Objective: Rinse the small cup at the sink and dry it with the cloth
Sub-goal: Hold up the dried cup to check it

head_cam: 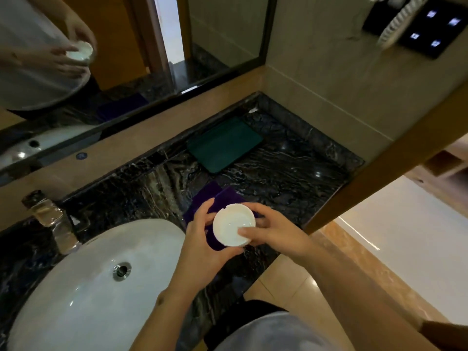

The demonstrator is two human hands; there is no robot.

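Both my hands hold a small round white cup [231, 222] with a notched rim, above the dark marble counter just right of the sink. My left hand [202, 247] cups it from below and the left side. My right hand [276, 230] grips its right side, thumb lying across the rim. The cup's inside faces up and looks empty. A dark purple cloth [215, 195] lies flat on the counter under and behind the cup, partly hidden by my hands. The white oval sink basin [83, 295] with a metal drain is at lower left.
A chrome tap [52, 220] stands at the basin's back edge, no water running. A dark green folded cloth [224, 144] lies farther back on the counter [278, 171]. A mirror [101, 59] runs along the back wall. The counter's right edge drops to a tiled floor.
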